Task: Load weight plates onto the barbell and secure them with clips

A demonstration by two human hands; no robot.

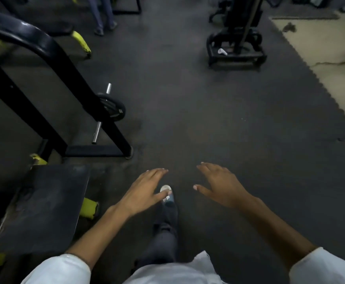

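Observation:
A chrome barbell (pixel 96 132) lies on the dark floor at the left, partly behind a black machine frame (pixel 69 78). One small black weight plate (pixel 114 108) sits on its sleeve, and the bare sleeve tip sticks out beyond it. My left hand (pixel 145 190) and my right hand (pixel 218 184) hover side by side in front of me, palms down, fingers straight, holding nothing. Both are well to the right of the barbell. No clip is visible.
A black padded bench (pixel 42 210) with yellow-green frame parts stands at lower left. A black wheeled stand (pixel 237 48) is at the upper right. Another person's legs (pixel 102 15) are at the top. Bare concrete (pixel 331 44) borders the rubber mat (pixel 208 119). My foot (pixel 167 199) steps forward.

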